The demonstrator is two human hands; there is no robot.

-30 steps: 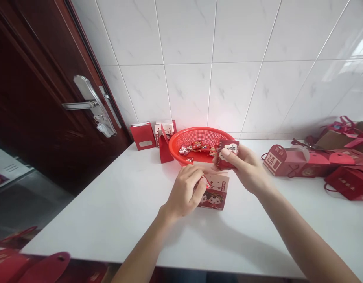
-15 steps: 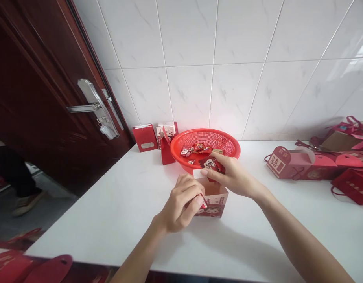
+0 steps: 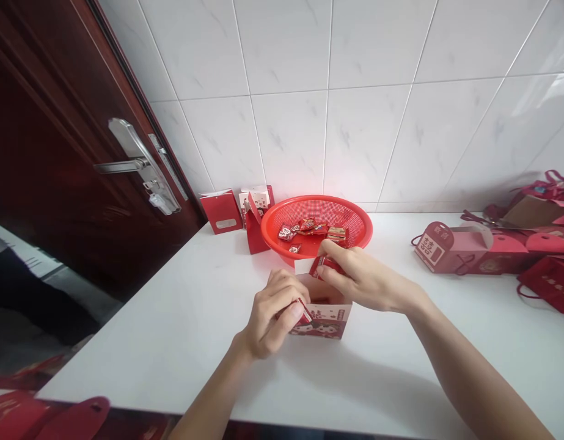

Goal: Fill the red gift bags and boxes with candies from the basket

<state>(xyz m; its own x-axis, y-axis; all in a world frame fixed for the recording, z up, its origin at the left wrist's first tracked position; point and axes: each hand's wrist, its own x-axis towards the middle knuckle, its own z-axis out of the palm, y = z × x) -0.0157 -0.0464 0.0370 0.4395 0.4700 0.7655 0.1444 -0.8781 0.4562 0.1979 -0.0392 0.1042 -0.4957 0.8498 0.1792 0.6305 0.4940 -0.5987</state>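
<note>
A small open-topped paper box [image 3: 325, 321] with red and cream print stands upright on the white table. Just over its opening, my right hand [image 3: 371, 278] pinches a red wrapped candy [image 3: 326, 267], partly covered by the fingers. At the box's left side my left hand [image 3: 275, 315] has its fingers closed on another small red candy packet [image 3: 305, 313], mostly hidden in the grip. Inside the box some red shows, too shaded to make out. Behind it stands a red plastic basket [image 3: 269, 223] with several wrapped candies [image 3: 309, 228] at its bottom.
Red paper bags [image 3: 221, 211] stand by the wall, left of the basket. Pink and red gift boxes [image 3: 451, 247] sit along the right. More red boxes [image 3: 73, 418] are at the lower left. Beyond the dark red door [image 3: 57, 79], a person's leg [image 3: 38, 299] shows.
My right hand has lowered the candy slightly and turned it at the box opening. The left hand stays at the box's left side. The view has shifted a little, and the person's leg has moved.
</note>
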